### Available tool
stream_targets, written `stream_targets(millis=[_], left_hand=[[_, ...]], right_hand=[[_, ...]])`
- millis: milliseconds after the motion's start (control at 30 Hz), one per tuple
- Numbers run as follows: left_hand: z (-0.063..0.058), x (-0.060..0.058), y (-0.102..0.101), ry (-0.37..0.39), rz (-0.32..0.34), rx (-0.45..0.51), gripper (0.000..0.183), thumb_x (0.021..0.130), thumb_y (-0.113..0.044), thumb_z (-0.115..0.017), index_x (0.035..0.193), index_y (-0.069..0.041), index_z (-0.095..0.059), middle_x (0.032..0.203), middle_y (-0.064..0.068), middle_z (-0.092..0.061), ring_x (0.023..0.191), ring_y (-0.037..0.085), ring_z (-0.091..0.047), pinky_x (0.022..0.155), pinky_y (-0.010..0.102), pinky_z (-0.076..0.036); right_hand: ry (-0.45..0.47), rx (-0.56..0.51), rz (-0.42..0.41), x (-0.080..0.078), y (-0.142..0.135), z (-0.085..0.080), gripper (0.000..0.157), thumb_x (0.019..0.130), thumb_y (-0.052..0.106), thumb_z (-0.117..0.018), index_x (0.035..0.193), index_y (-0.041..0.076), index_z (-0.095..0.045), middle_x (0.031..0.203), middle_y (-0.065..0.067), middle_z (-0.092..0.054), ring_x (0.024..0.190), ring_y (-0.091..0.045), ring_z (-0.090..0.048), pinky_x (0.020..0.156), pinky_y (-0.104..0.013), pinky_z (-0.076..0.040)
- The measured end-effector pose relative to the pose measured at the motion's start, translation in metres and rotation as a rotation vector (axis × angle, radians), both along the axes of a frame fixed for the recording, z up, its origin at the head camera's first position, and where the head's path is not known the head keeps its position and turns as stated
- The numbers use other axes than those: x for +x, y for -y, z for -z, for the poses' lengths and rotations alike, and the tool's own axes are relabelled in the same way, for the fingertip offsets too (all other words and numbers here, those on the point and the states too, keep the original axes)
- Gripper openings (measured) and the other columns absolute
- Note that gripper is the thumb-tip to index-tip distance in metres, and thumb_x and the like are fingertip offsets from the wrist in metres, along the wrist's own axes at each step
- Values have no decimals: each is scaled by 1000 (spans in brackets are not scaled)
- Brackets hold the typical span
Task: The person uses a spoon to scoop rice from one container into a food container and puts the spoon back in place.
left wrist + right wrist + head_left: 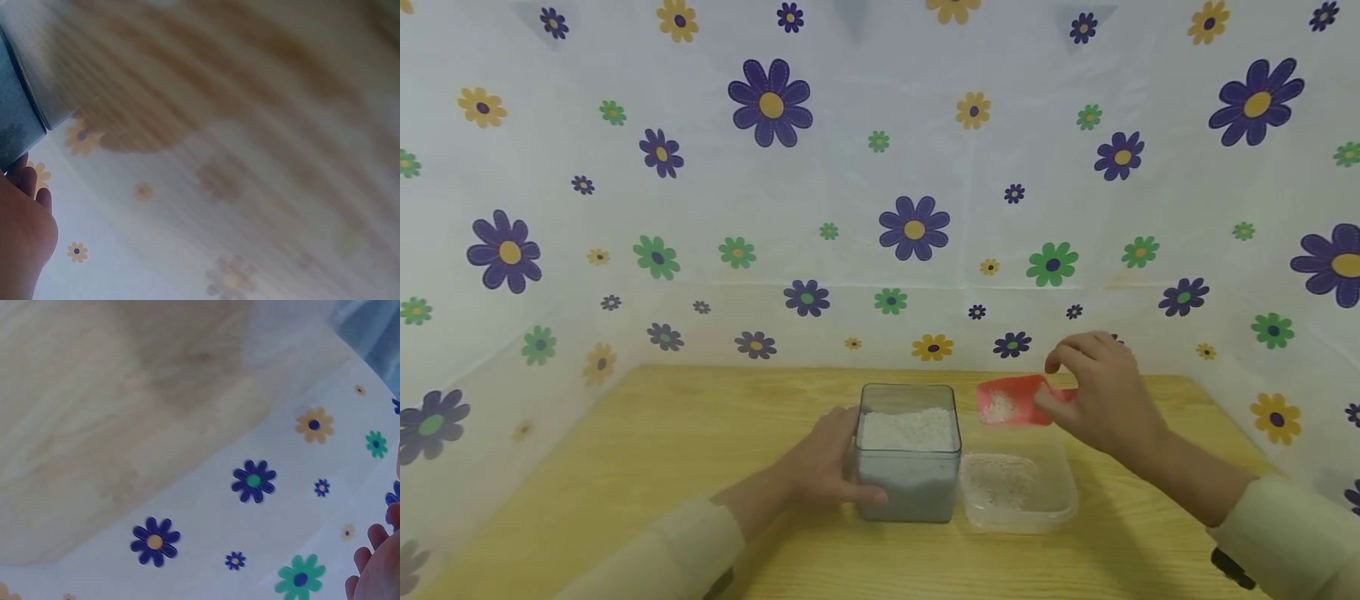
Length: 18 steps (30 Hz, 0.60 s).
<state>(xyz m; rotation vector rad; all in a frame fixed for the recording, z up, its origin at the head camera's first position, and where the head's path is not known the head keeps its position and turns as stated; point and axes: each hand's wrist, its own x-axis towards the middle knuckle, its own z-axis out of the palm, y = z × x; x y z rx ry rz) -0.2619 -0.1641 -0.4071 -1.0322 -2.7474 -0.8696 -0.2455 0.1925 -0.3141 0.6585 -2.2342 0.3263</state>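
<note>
A square, see-through gray container [917,492] stood upright on a wooden table [625,475], open at the top and filled well up with white, grainy material [906,429]. A person's left hand [823,468] gripped this container from its left side, the thumb lying across its front wall and the fingers reaching along its far left side. In the left wrist view, the fingers showed beneath a corner of the container.

To the right of the gray container, near its rim, a small red scoop [1028,398] hung in the air, tilted little, its mouth turned toward the container. The person's right hand [1103,398] pinched the scoop by its handle end, farther to the right of the container, with the thumb below and the index finger bent above. A small heap of white grains [997,407] lay in the scoop. The right wrist view caught only part of this hand at its edge, so its grip could not be told there.

Just beside the gray container, on its right, sat a lower, clear plastic tub [1030,523] with a thin spread of pale grains inside. Light-colored sleeves [662,546] covered both forearms in front of the container. Behind the container rose a white sheet [850,183] printed with purple, yellow and green flowers.
</note>
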Motion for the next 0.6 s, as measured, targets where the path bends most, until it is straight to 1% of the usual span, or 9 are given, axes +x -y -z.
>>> stream_targets(millis=[133,200,267,400,467,533,600], left_hand=[[-2,1,1,-15,13,4,92,63,-71,-68,138,-32,-32,127,-19,-45,107,7,-39,95,40,-34],[-2,1,2,-31,18,6,92,62,-71,-69,137,-31,-33,127,-19,-45,108,7,-39,95,40,-34],[-2,0,2,-38,19,0,93,62,-71,-69,138,-31,-33,129,-19,-45,108,7,-40,96,40,-35],[1,-1,3,-47,14,-7,93,62,-73,-67,138,-30,-33,128,-19,-45,108,6,-40,95,40,-36],[2,-3,3,-51,40,19,91,63,-71,-69,136,-29,-35,126,-19,-48,109,5,-43,97,39,-37],[2,-4,2,-57,73,50,89,63,-68,-71,135,-27,-37,124,-20,-50,109,4,-46,97,37,-40],[1,-4,1,-56,93,68,88,64,-67,-71,134,-26,-39,123,-20,-51,110,2,-47,98,36,-40]], right_hand=[[51,-40,17,0,9,-17,12,69,20,-68,74,12,-61,83,-3,-62,86,-23,-50,75,-41,-40],[97,-56,35,1,13,-22,12,70,20,-69,75,12,-62,84,-3,-63,87,-23,-49,76,-42,-40],[162,-77,56,3,19,-25,11,72,20,-68,76,12,-62,87,-3,-63,89,-23,-48,76,-42,-40],[342,-129,81,6,31,-27,9,76,22,-64,79,14,-62,96,-3,-61,96,-23,-47,77,-42,-42],[419,-148,89,7,35,-26,9,78,23,-63,82,14,-63,101,-4,-60,99,-24,-47,78,-43,-44],[456,-155,96,8,36,-25,10,79,23,-61,83,14,-63,103,-5,-60,100,-25,-48,78,-44,-45],[456,-156,105,9,34,-23,11,78,23,-61,83,14,-64,103,-4,-60,99,-24,-49,77,-43,-45]])
